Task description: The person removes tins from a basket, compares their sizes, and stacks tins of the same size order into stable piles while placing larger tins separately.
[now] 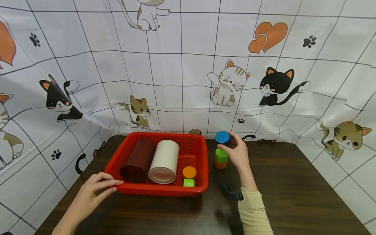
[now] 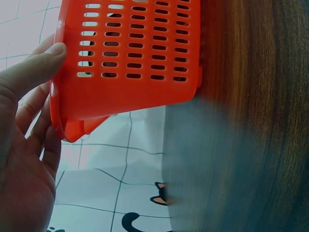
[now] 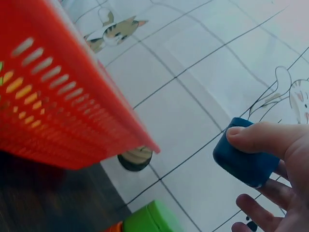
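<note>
Near the front left corner of the red plastic basket (image 1: 164, 188), my left hand (image 1: 88, 195) grips the rim. The left wrist view has the thumb (image 2: 46, 60) on one side of the rim and fingers behind it. My right hand (image 1: 238, 155) pinches a small blue rounded piece (image 1: 222, 137), cup-like in shape, between thumb and fingers. It is held above a green piece (image 1: 221, 155) that sits on an orange one (image 1: 220, 164), right of the basket. In the right wrist view the blue piece (image 3: 244, 157) is apart from the green piece (image 3: 152, 218).
Inside the basket lie a dark brown cylinder (image 1: 139, 160), a white cylinder (image 1: 165, 160), a small orange piece (image 1: 189, 172) and a small green piece (image 1: 189, 182). A dark strap (image 1: 232, 193) is at the right wrist. Behind the dark wooden table (image 1: 288, 182) hangs a cat-print sheet (image 1: 194, 71).
</note>
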Available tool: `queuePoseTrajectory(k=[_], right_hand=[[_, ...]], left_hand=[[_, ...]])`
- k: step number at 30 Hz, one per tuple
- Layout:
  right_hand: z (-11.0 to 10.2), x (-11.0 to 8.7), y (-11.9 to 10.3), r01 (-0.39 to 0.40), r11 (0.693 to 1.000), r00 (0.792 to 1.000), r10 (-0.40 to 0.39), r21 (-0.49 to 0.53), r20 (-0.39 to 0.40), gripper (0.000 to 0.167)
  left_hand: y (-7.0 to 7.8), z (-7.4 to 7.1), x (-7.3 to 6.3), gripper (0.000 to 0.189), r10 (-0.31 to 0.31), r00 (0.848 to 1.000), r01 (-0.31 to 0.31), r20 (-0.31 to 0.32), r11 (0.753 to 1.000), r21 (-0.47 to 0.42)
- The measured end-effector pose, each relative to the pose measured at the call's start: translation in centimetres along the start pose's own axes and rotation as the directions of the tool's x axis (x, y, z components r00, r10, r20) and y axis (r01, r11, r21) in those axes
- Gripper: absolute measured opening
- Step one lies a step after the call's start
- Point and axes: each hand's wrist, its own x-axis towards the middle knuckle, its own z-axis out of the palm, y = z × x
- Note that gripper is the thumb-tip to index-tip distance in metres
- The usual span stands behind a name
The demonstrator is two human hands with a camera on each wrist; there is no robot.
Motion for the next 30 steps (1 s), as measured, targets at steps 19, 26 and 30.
queuePoseTrajectory(k=[19, 26, 30], right_hand=[[-0.4, 0.5, 3.1, -0.034, 0.988, 0.998, 0.041, -0.152, 0.040, 0.066], [-0.4, 0.5, 3.3, -0.035, 0.982, 0.997, 0.046, -0.184, 0.057, 0.063], [-0.4, 0.4, 3.5, -0.038, 0.981, 0.996, 0.051, -0.190, 0.068, 0.063]], left_hand=[[-0.2, 0.1, 0.0, 0.052, 0.026, 1.000, -0.026, -0.014, 1.000, -0.010], [-0.2, 0.0, 0.0, 0.051, 0.019, 1.000, -0.019, -0.010, 1.000, -0.013], [-0.2, 0.0, 0.0, 0.050, 0.009, 1.000, -0.009, -0.003, 1.000, -0.004]])
